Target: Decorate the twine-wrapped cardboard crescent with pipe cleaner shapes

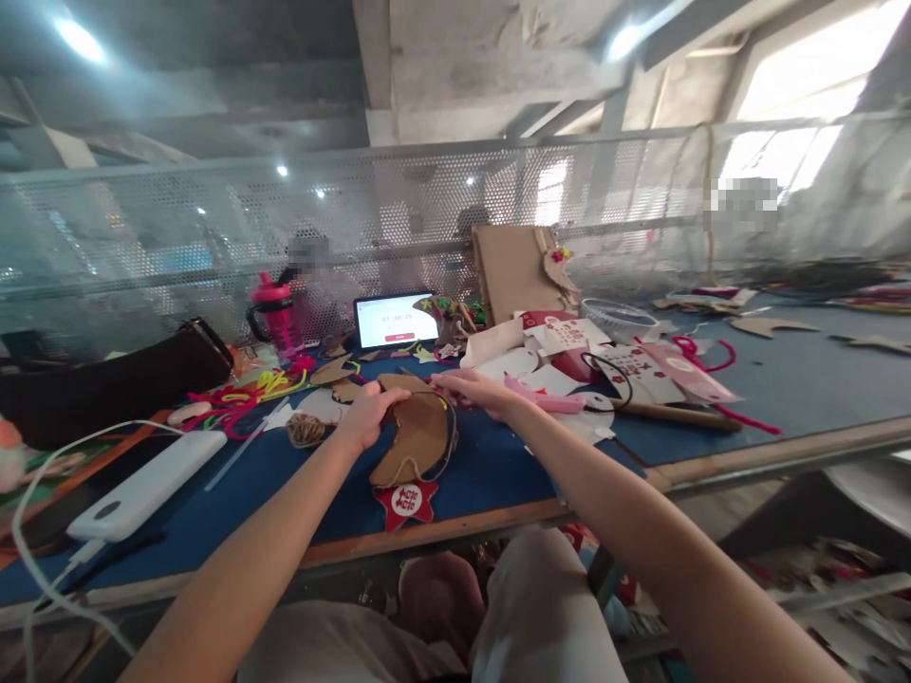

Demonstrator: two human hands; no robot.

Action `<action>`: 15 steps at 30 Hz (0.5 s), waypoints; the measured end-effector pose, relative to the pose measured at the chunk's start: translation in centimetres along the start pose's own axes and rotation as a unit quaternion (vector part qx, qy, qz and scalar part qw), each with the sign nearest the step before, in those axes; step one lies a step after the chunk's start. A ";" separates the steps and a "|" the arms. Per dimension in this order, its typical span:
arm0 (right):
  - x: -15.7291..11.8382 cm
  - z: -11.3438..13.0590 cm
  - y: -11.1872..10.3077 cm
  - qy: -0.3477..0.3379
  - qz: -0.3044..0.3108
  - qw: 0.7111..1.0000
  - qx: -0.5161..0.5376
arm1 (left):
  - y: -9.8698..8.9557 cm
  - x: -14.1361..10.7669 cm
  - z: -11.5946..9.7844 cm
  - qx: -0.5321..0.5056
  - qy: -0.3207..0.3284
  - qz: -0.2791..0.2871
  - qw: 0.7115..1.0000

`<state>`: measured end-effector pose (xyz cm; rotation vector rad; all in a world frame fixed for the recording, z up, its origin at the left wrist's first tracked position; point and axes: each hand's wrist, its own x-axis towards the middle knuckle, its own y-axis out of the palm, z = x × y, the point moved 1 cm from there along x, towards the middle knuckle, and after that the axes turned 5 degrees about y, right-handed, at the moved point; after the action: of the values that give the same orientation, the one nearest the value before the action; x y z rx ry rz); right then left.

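My left hand (370,415) grips a brown cardboard crescent (417,434) at its inner curve on the blue table top (491,479). My right hand (474,391) reaches across from the right, its fingertips pinching a thin twine loop (453,438) at the crescent's upper tip. The twine runs down the crescent's outer edge. A red star tag (405,503) lies just below the crescent. A small ball of jute twine (306,430) sits left of my left hand.
A white power bank (146,484) with a cable, a black pouch (106,389), neon pipe cleaners (242,403), a pink bottle (276,315) and a lit tablet (396,320) stand left and behind. Paper crafts, cardboard cutouts and a wooden stick (676,415) lie right. A perforated metal railing (356,204) runs behind.
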<state>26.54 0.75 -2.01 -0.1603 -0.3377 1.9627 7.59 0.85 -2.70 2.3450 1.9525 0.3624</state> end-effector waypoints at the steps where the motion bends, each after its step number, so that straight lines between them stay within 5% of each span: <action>1: 0.0 0.0 0.1 -0.015 -0.002 1.000 -0.019 | 0.1 0.0 0.1 0.003 -0.003 -0.002 1.000; 15: 0.7 -0.6 1.1 -0.057 -0.026 0.996 -0.057 | 0.8 -0.5 0.4 0.028 0.014 0.050 0.998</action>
<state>25.42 1.10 -2.87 -0.1123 -0.5252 1.9055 8.40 0.24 -3.00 2.4924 1.8872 0.3528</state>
